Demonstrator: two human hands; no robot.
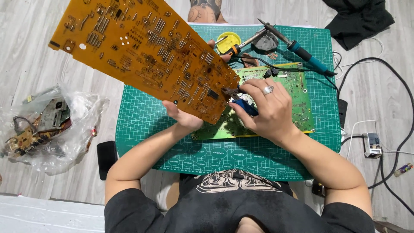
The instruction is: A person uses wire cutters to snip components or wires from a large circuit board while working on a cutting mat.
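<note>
While the left hand (183, 117) gripped the orange board (142, 51) from beneath, tilting it toward ten o'clock above the green mat (142, 116), the right hand (267, 108) was clamped on blue-handled pliers (241, 103) biting the board's lower edge. A green board (297, 86) lay under them, with a soldering iron (297, 47) at one o'clock.

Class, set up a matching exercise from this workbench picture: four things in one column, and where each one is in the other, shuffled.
Things:
1. orange circuit board
2. green circuit board
3. soldering iron
4. blue-handled pliers

Places:
A. flat on the cutting mat
B. in the right hand
C. raised by the left hand
D. lying at the mat's far edge

Pairs: 1-C, 2-A, 3-D, 4-B
</note>
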